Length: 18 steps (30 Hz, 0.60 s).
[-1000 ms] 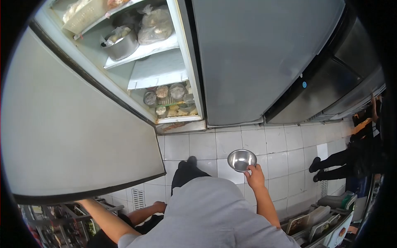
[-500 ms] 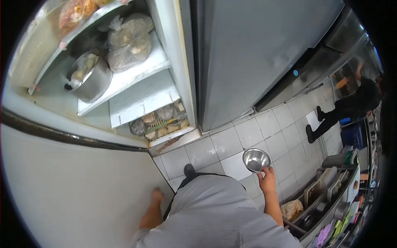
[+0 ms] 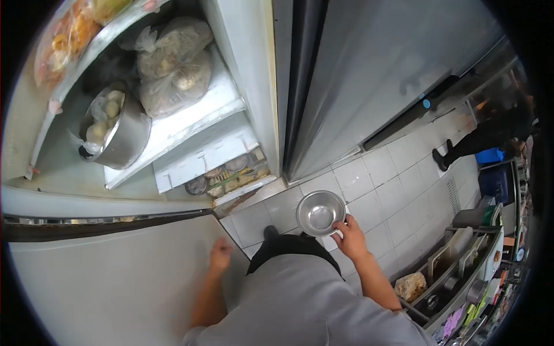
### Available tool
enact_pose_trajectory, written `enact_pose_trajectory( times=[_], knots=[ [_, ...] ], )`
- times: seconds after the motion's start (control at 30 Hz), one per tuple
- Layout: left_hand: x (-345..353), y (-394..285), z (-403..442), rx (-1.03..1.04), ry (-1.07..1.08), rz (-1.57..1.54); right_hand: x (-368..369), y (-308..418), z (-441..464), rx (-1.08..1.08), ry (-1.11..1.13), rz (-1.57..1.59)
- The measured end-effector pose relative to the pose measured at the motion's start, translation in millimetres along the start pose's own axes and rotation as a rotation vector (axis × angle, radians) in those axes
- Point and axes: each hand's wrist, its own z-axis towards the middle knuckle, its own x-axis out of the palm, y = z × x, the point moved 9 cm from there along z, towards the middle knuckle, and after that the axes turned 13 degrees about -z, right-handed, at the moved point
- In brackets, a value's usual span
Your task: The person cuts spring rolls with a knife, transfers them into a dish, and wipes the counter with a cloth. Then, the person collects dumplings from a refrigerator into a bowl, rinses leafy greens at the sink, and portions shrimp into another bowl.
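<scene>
My right hand [image 3: 350, 237] grips the rim of a round steel bowl [image 3: 321, 213], held out over the floor with nothing visible inside. In front of the open fridge door [image 3: 109, 282], my left hand [image 3: 220, 254] is raised and blurred, so its fingers cannot be made out. Inside the fridge, a steel pot [image 3: 124, 135] with bagged pale food stands on a white shelf [image 3: 173, 124]. Tied plastic bags [image 3: 176, 75] lie beside it. Small containers [image 3: 235, 164] sit on the bottom level.
A closed grey fridge [image 3: 369, 75] stands to the right. At the far right is another person in dark clothes [image 3: 490, 138]. A metal rack [image 3: 461, 288] with trays, pots and a bag of food [image 3: 411, 286] stands at the lower right. Tiles cover the floor [image 3: 398, 213].
The open fridge and its shelves appear closer. My left hand has come off the door's far edge and moved in front of the door. The bowl has swung left, nearer my body.
</scene>
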Motion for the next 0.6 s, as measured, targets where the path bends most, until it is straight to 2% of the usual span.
enact_pose_trajectory(
  times=[0.07,0.1,0.17,0.3,0.37,0.4,0.47,0.53,0.6],
  knots=[
    [16.1,18.7,-33.2,0.053,0.207,0.612,4.0,-0.3,15.1,-0.054,0.011,-0.098],
    [17.1,15.8,-37.6,0.061,0.211,0.627,2.7,0.8,20.3,-0.085,0.017,-0.098],
    [12.2,2.3,-59.9,-0.22,0.249,0.325,-3.4,-0.9,26.9,-0.058,0.01,-0.08],
    [10.9,-19.6,-52.5,-0.132,0.372,0.375,11.0,-12.7,33.0,-0.032,0.027,0.015],
    [1.5,-19.1,-29.6,0.008,0.347,0.571,27.0,-21.4,37.9,-0.067,0.027,0.011],
    [2.7,-12.8,-10.7,0.006,0.342,0.571,40.1,-23.7,39.9,-0.097,0.035,0.012],
    [7.2,-20.3,59.7,0.15,0.209,0.513,67.8,-34.1,47.5,-0.112,0.043,0.016],
    [27.2,-48.2,129.6,0.361,0.116,0.482,106.7,-45.7,59.0,-0.179,0.064,-0.02],
    [48.8,-108.7,182.1,0.525,-0.024,0.424,148.9,-54.4,75.9,-0.23,0.079,-0.017]
  ],
)
